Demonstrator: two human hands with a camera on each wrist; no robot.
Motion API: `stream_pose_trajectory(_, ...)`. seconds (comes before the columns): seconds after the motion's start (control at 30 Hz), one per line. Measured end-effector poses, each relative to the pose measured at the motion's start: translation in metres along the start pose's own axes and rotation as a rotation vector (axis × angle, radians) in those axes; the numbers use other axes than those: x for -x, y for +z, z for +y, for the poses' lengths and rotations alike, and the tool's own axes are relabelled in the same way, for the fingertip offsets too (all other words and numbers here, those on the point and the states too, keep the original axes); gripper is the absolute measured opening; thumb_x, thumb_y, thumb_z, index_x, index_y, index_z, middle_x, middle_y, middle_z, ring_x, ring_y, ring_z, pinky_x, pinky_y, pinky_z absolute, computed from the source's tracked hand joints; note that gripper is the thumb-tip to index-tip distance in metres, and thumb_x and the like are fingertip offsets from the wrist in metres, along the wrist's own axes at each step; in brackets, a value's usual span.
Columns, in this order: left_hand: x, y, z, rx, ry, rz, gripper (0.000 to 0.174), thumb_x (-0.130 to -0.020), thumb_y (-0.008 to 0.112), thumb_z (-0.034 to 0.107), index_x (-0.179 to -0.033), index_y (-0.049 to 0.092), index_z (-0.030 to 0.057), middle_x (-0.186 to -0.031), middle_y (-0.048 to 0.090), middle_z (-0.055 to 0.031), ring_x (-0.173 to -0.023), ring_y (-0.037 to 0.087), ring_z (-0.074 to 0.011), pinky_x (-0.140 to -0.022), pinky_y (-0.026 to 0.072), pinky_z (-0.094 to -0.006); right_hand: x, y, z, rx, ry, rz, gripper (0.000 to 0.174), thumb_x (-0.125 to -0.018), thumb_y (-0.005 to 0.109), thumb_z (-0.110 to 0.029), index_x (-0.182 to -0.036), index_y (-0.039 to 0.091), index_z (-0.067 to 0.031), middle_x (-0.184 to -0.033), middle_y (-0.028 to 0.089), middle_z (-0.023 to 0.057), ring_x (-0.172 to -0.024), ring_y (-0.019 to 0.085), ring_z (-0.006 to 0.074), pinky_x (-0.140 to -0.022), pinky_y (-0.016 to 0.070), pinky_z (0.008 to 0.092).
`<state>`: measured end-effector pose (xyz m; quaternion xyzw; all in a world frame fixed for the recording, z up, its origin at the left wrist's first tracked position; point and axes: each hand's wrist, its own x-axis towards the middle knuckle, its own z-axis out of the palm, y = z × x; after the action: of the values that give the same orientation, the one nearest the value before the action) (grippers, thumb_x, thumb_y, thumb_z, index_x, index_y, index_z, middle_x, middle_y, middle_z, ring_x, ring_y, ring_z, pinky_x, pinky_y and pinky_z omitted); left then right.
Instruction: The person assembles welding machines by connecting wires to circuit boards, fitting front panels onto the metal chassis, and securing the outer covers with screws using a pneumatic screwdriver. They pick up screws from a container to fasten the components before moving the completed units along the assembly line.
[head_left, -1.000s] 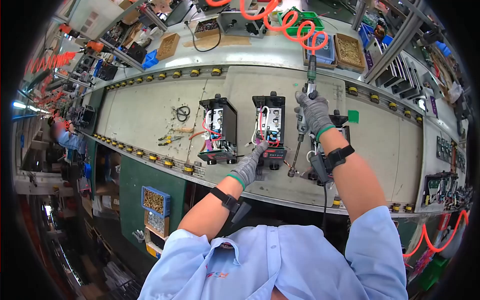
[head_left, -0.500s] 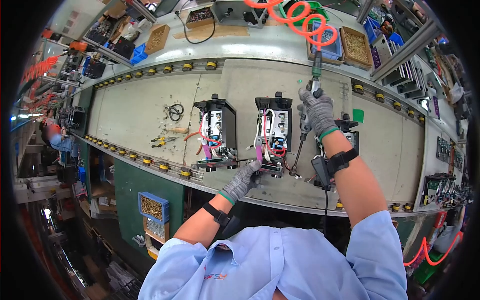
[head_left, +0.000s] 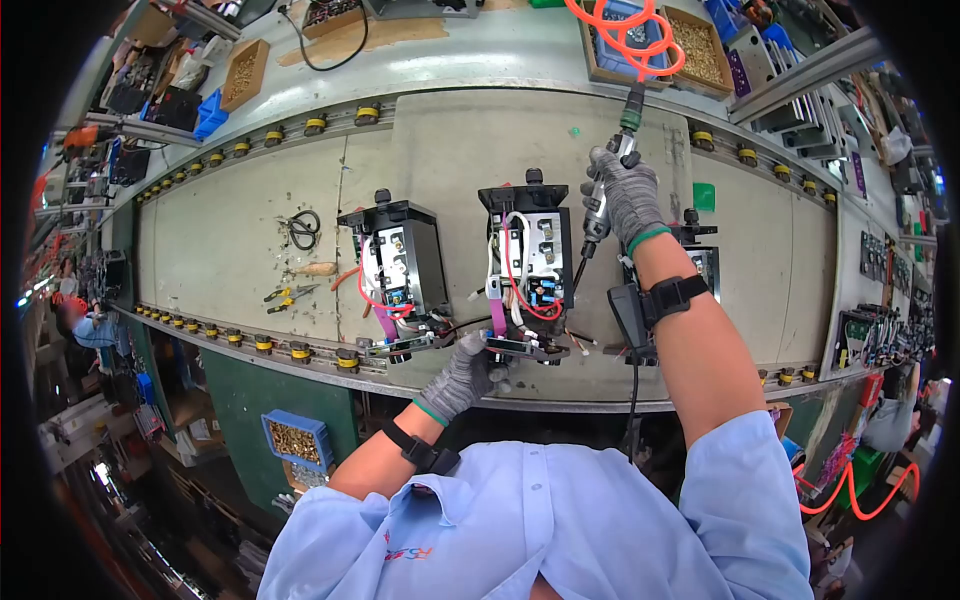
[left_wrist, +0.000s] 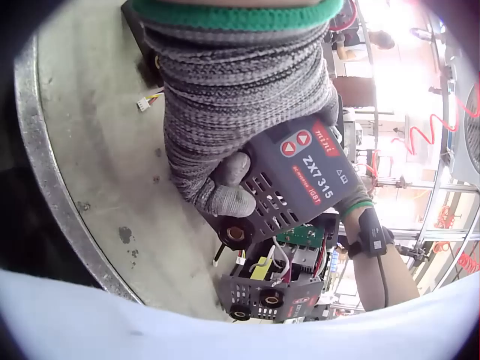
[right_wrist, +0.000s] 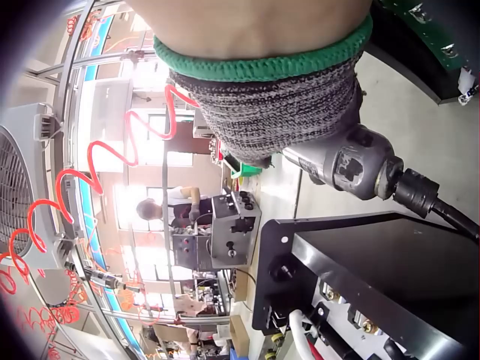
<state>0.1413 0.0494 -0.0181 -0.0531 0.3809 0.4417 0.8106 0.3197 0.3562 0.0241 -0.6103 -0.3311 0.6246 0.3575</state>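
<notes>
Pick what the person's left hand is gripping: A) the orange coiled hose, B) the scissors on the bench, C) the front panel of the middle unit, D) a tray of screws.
C: the left hand grips the grey front panel marked ZX7 315, while the right hand holds the air screwdriver.

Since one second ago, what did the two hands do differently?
The left grip slid back toward the near edge of the table and took hold of the front panel of the middle unit, thumb over it. The tip of the air screwdriver rose from beside that panel to the unit's right side. Unchanged: the right grip holds the screwdriver; the left unit sits in place.
</notes>
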Motion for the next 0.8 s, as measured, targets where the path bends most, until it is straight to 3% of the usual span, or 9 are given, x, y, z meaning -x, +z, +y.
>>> stream_pose_trajectory(0.2, 0.007, 0.008, 0.001, 0.018, 0.022, -0.026, 0.076, -0.081, 0.078, 0.059, -0.129, 0.061, 0.003, -0.1, 0.069, -0.0124, -0.065, 0.059, -0.0143, -0.063, 0.0647, -0.0402, -0.012, 0.0, 0.028, 0.065, 0.093, 0.039, 0.024, -0.091, 0.074, -0.021, -0.105, 0.06, -0.0087, -0.084, 0.066, 0.0085, -0.064, 0.068, 0.0228, -0.054, 0.0577, 0.0383)
stream_pose_trajectory(0.37, 0.008, 0.006, -0.012, 0.16, 0.07, -0.01, 0.079, -0.08, 0.079, 0.059, -0.131, 0.06, 0.0017, -0.112, 0.071, -0.0159, -0.074, 0.068, -0.0205, -0.074, 0.0648, -0.0463, -0.034, -0.003, 0.051, 0.058, 0.249, 0.069, 0.027, -0.092, 0.073, -0.021, -0.109, 0.055, -0.0102, -0.078, 0.062, 0.0079, -0.057, 0.065, 0.0235, -0.05, 0.0554, 0.039)
stream_pose_trajectory(0.47, 0.007, 0.004, -0.015, 0.202, 0.051, -0.028, 0.084, -0.078, 0.078, 0.063, -0.133, 0.059, 0.0016, -0.111, 0.071, -0.0145, -0.079, 0.071, -0.0227, -0.075, 0.0646, -0.0466, -0.035, -0.006, 0.055, -0.062, 0.285, -0.001, 0.03, -0.091, 0.073, -0.023, -0.111, 0.054, -0.0095, -0.079, 0.063, 0.0091, -0.058, 0.066, 0.0247, -0.051, 0.0575, 0.0411)
stream_pose_trajectory(0.57, 0.01, 0.022, -0.006, 0.223, -0.015, 0.098, 0.091, -0.074, 0.075, 0.073, -0.127, 0.061, 0.0002, -0.105, 0.071, -0.0145, -0.071, 0.066, -0.0222, -0.069, 0.0618, -0.0478, -0.028, -0.001, 0.053, -0.146, 0.278, -0.105, 0.033, -0.091, 0.073, -0.024, -0.113, 0.053, -0.0083, -0.081, 0.065, 0.0108, -0.059, 0.067, 0.0261, -0.053, 0.06, 0.0432)
stream_pose_trajectory(0.6, 0.011, 0.02, -0.004, 0.25, -0.05, 0.045, 0.094, -0.072, 0.074, 0.076, -0.127, 0.06, 0.0017, -0.105, 0.071, -0.0149, -0.068, 0.067, -0.0211, -0.069, 0.0635, -0.0478, -0.03, -0.001, 0.055, -0.145, 0.283, -0.107, 0.033, -0.091, 0.073, -0.024, -0.113, 0.053, -0.0083, -0.081, 0.065, 0.0108, -0.059, 0.067, 0.0261, -0.053, 0.06, 0.0432)
stream_pose_trajectory(0.7, 0.018, 0.037, 0.001, 0.242, -0.038, 0.12, 0.095, -0.072, 0.073, 0.077, -0.128, 0.06, 0.0024, -0.106, 0.071, -0.0148, -0.066, 0.068, -0.02, -0.071, 0.0654, -0.0469, -0.041, -0.005, 0.064, -0.125, 0.302, -0.161, 0.035, -0.091, 0.073, -0.024, -0.113, 0.052, -0.0075, -0.083, 0.066, 0.012, -0.061, 0.069, 0.0271, -0.055, 0.0612, 0.0441)
stream_pose_trajectory(0.8, 0.021, 0.04, -0.017, 0.13, 0.115, 0.129, 0.08, -0.082, 0.075, 0.064, -0.132, 0.057, 0.0043, -0.11, 0.07, -0.0124, -0.085, 0.072, -0.0218, -0.083, 0.0634, -0.0464, -0.044, -0.003, 0.069, -0.109, 0.24, -0.086, 0.033, -0.092, 0.072, -0.024, -0.113, 0.052, -0.0078, -0.083, 0.066, 0.0119, -0.063, 0.07, 0.0268, -0.053, 0.0609, 0.0426)
